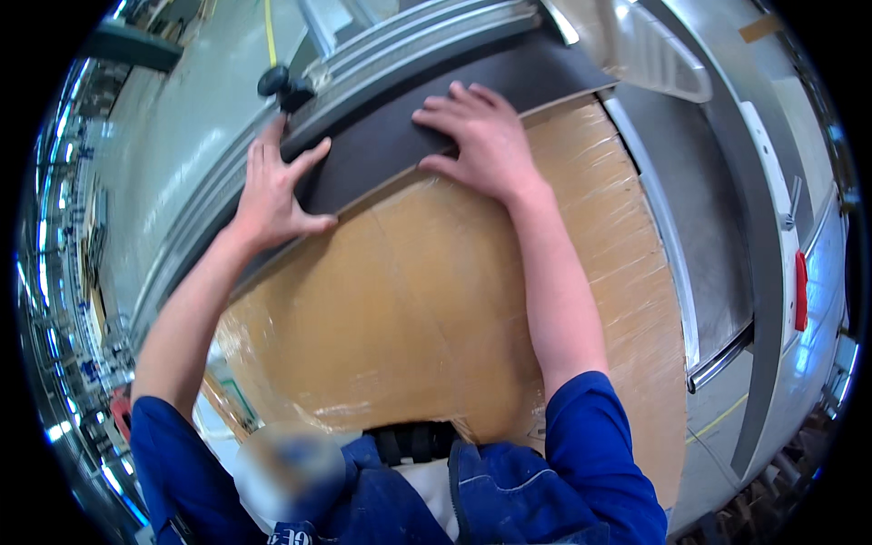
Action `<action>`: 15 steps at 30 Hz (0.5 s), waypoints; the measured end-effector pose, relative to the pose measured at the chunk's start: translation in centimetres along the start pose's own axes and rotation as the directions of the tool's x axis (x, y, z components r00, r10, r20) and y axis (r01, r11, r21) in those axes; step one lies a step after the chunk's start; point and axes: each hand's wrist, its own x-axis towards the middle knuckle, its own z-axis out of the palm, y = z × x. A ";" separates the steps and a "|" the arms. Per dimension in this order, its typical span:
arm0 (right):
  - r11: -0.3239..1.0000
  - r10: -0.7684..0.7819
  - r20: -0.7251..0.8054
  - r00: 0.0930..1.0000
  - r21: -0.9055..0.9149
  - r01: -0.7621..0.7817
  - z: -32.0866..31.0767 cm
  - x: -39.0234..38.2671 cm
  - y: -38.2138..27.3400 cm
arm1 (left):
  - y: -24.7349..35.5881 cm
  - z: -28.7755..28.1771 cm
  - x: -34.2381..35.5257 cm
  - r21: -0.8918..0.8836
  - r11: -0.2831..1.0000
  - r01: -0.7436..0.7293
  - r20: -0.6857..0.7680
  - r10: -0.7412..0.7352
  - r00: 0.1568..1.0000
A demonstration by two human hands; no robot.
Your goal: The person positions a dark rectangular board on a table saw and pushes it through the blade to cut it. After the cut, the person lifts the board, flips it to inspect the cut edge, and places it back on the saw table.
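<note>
A long dark grey board point(359, 154) lies along a metal fence rail point(400, 45), above a tan, wrap-covered sheet point(381, 309). My left hand point(277, 191) rests spread on the board's left part, fingertips beside a black knob point(280, 86) on the rail and thumb at the board's near edge. My right hand point(477, 141) lies open on the board farther right, fingers fanned over its dark face and thumb by the near edge.
At the right are a clear plastic guard point(672, 73), a metal machine table point(704, 245), a long grey bar and a red handle point(800, 291). A grey floor point(182, 118) with yellow lines lies beyond the rail, with stacked material far left.
</note>
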 end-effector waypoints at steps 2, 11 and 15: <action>1.000 -0.011 -0.042 0.999 -0.024 0.010 -0.5 0.1 0.5 | 0.0 0.4 0.7 -0.003 0.999 -0.038 -0.063 0.038 0.997; 0.995 -0.029 -0.024 0.999 -0.092 0.026 0.1 -0.2 0.7 | 0.3 1.9 0.3 0.048 0.998 0.029 -0.057 -0.026 0.998; 0.994 -0.040 -0.027 0.999 -0.105 0.037 -0.1 -0.2 0.6 | 0.0 2.0 -0.5 0.023 0.999 0.046 -0.101 -0.043 0.994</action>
